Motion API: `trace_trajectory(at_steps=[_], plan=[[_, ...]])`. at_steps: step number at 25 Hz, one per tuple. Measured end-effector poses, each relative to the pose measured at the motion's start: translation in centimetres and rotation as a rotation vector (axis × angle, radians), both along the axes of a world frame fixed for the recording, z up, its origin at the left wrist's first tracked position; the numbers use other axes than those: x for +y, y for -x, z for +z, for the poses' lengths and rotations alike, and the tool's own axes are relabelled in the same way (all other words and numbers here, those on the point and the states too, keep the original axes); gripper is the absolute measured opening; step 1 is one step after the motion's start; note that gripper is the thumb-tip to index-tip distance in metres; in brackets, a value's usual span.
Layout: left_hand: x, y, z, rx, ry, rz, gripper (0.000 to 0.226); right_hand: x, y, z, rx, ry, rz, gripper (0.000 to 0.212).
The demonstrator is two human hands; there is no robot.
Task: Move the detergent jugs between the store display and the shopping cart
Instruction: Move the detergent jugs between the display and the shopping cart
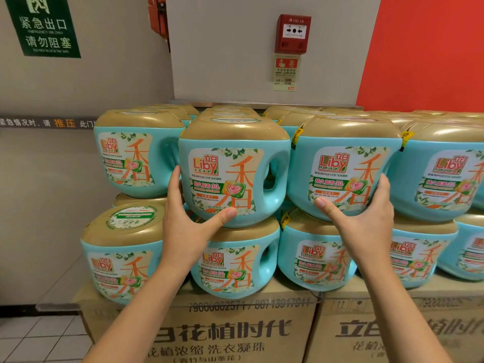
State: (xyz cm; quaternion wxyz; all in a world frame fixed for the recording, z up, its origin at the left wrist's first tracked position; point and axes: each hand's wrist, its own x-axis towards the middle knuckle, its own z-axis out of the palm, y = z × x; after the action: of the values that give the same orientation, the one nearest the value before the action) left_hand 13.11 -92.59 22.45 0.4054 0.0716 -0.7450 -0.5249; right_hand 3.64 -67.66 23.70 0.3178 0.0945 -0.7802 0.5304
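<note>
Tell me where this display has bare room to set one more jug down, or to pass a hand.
Free: the gold lid of the lower left jug, between the upper left jug behind it and the left hand. The upper lids are bare too. Crowded: the middle jug and the right jug, gripped by the right hand, stand close together.

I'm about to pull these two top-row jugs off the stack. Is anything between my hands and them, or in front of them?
Nothing visible does. The left hand grips the centre turquoise plastic gold-lidded detergent jug, the right hand the matching jug beside it; no object stands in front of either.
</note>
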Motion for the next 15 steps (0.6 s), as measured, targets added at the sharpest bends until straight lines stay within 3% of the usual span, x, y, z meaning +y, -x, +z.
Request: trace_trajectory(at_steps=[5,9,15], plan=[[0.5,-0.3,0.0,-0.013,-0.038,0.030,0.120,-0.1,-0.1,-0.2,-0.016,-0.013,-0.017,0.118],[1.3,-0.7,-0.8,0.012,-0.055,0.097,0.098,0.5,-0.5,-0.5,0.010,0.007,0.006,0.111],[1.9,-3.7,-4.0,0.020,-0.072,0.172,0.037,3.1,-2.9,-3.5,0.147,0.111,-0.010,0.053]])
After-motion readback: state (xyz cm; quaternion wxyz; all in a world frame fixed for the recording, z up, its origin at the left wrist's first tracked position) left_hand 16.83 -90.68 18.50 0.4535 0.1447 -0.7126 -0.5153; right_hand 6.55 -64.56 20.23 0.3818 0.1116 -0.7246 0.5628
